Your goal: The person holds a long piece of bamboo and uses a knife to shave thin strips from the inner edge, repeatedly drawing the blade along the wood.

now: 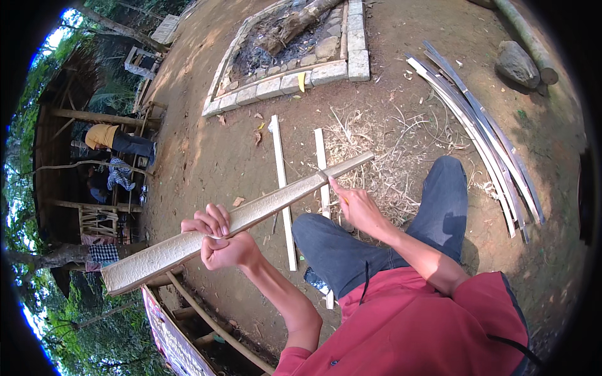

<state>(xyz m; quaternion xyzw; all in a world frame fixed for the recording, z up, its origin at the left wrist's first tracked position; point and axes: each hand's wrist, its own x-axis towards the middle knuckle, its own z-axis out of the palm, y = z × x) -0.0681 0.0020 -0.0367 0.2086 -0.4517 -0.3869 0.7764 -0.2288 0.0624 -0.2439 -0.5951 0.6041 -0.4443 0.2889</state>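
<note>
A long, pale split bamboo slat (276, 199) slants across the view in front of me, its broad end at the lower left and its narrower end up over the shavings. My left hand (229, 249) is closed around it, fingers over the far edge and thumb on the near side. Toward the narrower end, my right hand (364, 212) grips a knife (323, 174). A bit of yellowish handle shows, and the thin dark blade meets the slat; most of the handle is hidden in the fist.
Under the slat, two thin pale strips, one longer strip (279, 156) among them, lie on the dirt beside curly shavings (382, 150). Several long bent strips (483, 131) lie right, near a rock (517, 64). Ahead is a stone-edged fire pit (251, 94); people sit in a hut left.
</note>
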